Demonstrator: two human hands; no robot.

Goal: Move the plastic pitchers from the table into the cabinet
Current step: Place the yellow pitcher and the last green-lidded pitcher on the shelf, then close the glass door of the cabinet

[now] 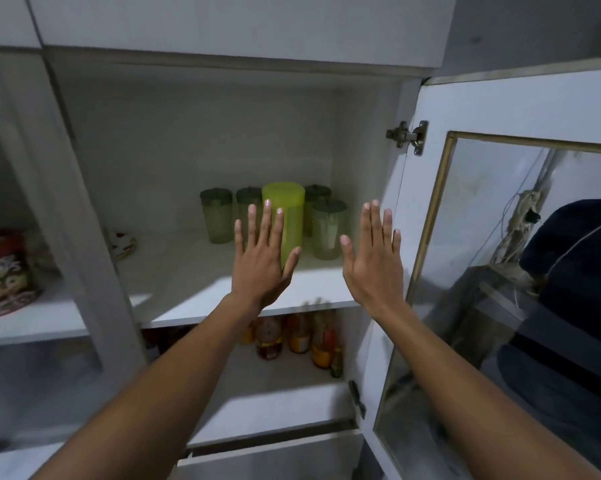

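Green pitcher (284, 216) standing upright on the cabinet shelf (202, 271), long axis vertical, directly beyond the left hand (262, 251), which is the nearer; the right hand (373, 254) is well to its right. Both hands are flat, fingers spread, holding nothing. Four lidded cups (328, 228) flank the pitcher; bottles (299, 336) fill the shelf below.

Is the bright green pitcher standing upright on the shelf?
Upright: the bright green pitcher stands vertical on the cabinet shelf, top level, partly hidden by the open left hand.

Nothing's really reading clearly tbh, the lettering on the colourful printed tin (4, 275) is showing too blurry.
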